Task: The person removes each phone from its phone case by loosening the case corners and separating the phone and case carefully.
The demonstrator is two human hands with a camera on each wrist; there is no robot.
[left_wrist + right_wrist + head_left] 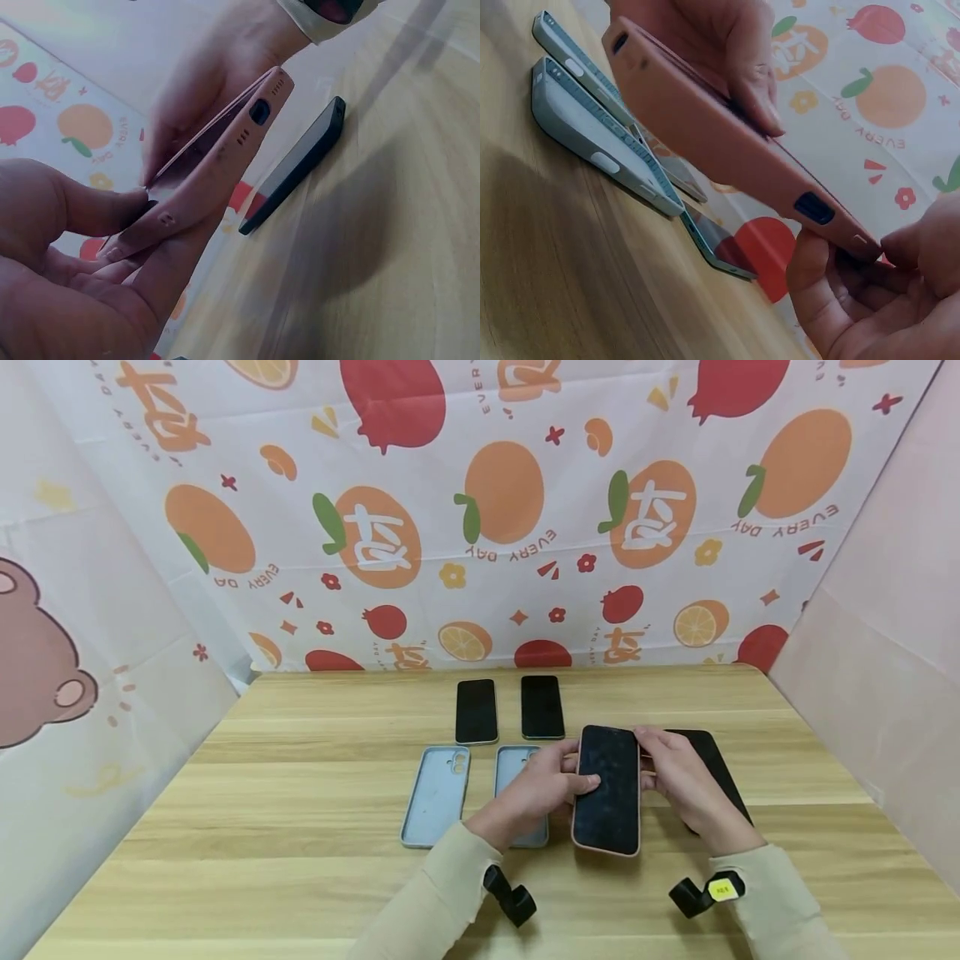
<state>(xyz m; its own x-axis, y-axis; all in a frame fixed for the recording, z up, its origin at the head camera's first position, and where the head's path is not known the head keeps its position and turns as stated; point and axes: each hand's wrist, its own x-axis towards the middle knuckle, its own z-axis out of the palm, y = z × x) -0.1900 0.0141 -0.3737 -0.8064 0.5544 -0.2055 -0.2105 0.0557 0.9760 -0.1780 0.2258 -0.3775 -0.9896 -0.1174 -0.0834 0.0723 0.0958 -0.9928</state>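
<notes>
A smartphone with a dark screen sits in a pink phone case, held over the table. My left hand grips its left side, thumb on the glass and fingers underneath. At the upper right corner, my right hand pinches the case edge between thumb and fingers. The left wrist view shows the port cutout in the case's bottom edge; a side cutout shows in the right wrist view. Partly behind the left hand lies a light blue phone case.
Another light blue case lies farther left. Two dark-screened phones, a left one and a right one, lie toward the back. A black phone-shaped slab is partly hidden by the right hand. A printed cloth hangs behind the table.
</notes>
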